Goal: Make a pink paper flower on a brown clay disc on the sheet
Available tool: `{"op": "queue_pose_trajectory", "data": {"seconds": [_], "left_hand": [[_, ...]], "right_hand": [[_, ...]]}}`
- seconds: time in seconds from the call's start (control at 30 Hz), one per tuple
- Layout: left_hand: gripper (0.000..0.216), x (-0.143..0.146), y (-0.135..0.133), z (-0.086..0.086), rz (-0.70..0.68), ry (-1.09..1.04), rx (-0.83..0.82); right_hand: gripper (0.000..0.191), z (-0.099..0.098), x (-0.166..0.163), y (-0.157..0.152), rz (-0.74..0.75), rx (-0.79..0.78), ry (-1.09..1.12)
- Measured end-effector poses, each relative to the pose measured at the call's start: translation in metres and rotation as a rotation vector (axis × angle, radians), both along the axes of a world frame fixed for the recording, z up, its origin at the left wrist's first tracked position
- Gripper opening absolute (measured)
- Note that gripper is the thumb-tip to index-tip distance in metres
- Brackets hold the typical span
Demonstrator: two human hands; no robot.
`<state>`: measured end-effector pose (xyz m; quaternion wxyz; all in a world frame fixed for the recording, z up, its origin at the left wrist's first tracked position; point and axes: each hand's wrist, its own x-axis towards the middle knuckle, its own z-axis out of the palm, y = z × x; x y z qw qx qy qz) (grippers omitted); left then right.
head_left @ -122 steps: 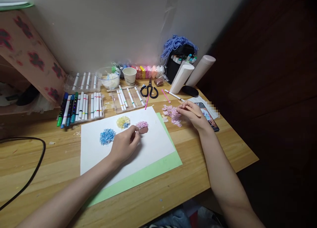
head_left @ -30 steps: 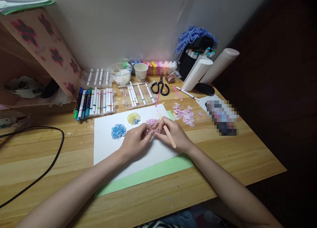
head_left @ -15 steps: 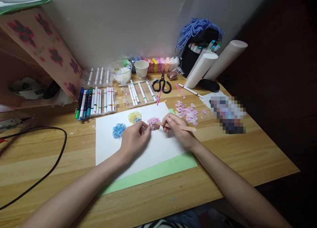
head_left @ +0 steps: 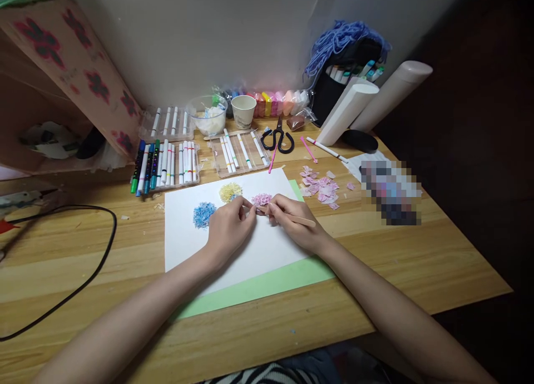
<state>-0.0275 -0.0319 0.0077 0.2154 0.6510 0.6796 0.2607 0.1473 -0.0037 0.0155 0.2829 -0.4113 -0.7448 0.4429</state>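
Observation:
On a white paper sheet [head_left: 254, 256], laid over a green sheet [head_left: 258, 289], are round clusters of crumpled bits: blue [head_left: 204, 215], yellow [head_left: 231, 192] and pink [head_left: 262, 198]. My left hand [head_left: 229, 225] is closed in a pinch just below the pink cluster, on a small pink paper scrap [head_left: 261, 210] mostly covered by the fingers. My right hand [head_left: 296, 228] is closed around a wooden craft stick [head_left: 303, 221], its tip meeting the scrap at my left fingertips. Loose pink paper scraps [head_left: 325, 191] lie right of the sheet.
Markers in clear trays [head_left: 167, 167] line the back left. Black-handled scissors [head_left: 278, 141], a paper cup [head_left: 243, 112] and a clear bowl [head_left: 208, 117] stand behind the sheet. White bottles [head_left: 348, 117] rise at the right. A black cable [head_left: 100, 267] curves across the left.
The craft stick has shifted left and its tip is closer to my left fingertips. My right hand has drawn nearer to my left. The view has tilted slightly.

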Motion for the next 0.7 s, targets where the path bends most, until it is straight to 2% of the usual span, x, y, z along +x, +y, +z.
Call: {"op": "queue_pose_trajectory", "data": {"seconds": [0.17, 0.33, 0.57, 0.7], "left_hand": [[0.015, 0.0, 0.0, -0.002, 0.01, -0.007, -0.002], [0.02, 0.0, 0.0, -0.001, 0.022, 0.004, -0.002], [0.021, -0.001, -0.001, -0.002, 0.02, 0.023, -0.002], [0.02, -0.001, -0.001, -0.002, 0.015, 0.015, 0.002]], "right_hand": [[0.028, -0.003, -0.001, 0.0, -0.014, 0.039, -0.006], [0.029, -0.003, -0.002, 0.001, -0.039, 0.0, 0.024], [0.041, 0.0, -0.015, 0.015, -0.14, -0.074, 0.097], [0.046, 0.006, -0.026, 0.026, -0.202, -0.07, 0.064]]}}
